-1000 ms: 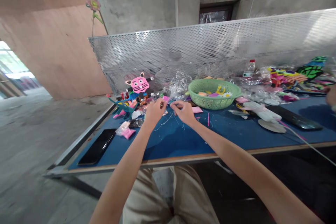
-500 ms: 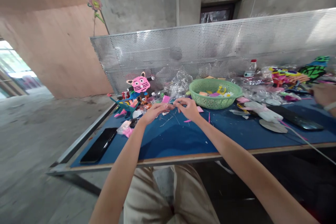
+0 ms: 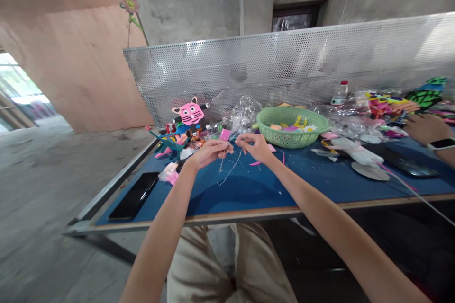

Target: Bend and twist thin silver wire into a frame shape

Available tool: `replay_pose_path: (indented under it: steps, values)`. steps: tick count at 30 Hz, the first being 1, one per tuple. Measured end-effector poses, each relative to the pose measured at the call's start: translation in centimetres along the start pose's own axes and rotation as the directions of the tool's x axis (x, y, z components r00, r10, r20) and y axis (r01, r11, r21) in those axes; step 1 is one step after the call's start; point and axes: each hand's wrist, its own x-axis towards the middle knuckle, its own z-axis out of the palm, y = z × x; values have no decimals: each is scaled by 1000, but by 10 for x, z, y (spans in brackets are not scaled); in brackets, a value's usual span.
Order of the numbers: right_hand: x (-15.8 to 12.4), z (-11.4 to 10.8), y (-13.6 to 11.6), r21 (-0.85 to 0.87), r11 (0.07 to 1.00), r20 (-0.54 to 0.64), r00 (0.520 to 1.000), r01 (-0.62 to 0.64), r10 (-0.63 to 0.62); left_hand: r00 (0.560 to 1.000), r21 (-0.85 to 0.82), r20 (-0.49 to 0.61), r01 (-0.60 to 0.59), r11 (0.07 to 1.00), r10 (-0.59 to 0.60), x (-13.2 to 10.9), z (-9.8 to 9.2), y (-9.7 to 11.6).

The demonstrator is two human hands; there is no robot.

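Observation:
Over the blue tabletop (image 3: 245,194), my left hand (image 3: 212,152) pinches a thin pale strand (image 3: 222,164) that hangs below its fingers. My right hand (image 3: 253,146) is a little apart from it, fingertips pressed together on another thin strand (image 3: 232,170) that curves down toward the left. A pink square piece (image 3: 225,134) lies just behind my left hand. Thin pink strips (image 3: 255,163) lie on the table near my right hand.
A green basket (image 3: 291,138) of colourful pieces stands behind right. A pink cat figure (image 3: 191,113) and small figures are at the back left. Black phone (image 3: 133,196) lies front left; white glue gun (image 3: 357,151) and another person's hand (image 3: 428,129) are at right.
My hands have moved slightly apart, and thin strands now hang from them. My left hand's fingers have curled into a pinch. The other person's hand at the right has moved left, further into view.

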Motion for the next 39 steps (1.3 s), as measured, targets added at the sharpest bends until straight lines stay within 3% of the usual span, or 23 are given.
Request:
replay_pose_path:
  steps: [4,14,21,31,36,39]
  values:
    - [0,1,0,-3,1000,3,1000,-4,4,997,-75,15,80,994,-79,1,-3,-2]
    - [1,0,0,-40,999,-28,1000,11,-12,994,-85,-107,30,996,-39,5,2,-1]
    - [1,1,-4,-63,998,-80,997,-16,11,936,247,-299,-113,963,186,6,7,4]
    - [2,8,3,-65,996,-161,985,-66,55,876,440,-313,-209,873,367,2,13,4]
    - [1,11,8,-35,995,-174,981,-96,88,812,545,-325,-258,798,485,0,19,2]
    - [1,11,6,-23,996,-162,983,-90,85,886,390,-271,-255,885,376,-1,17,3]
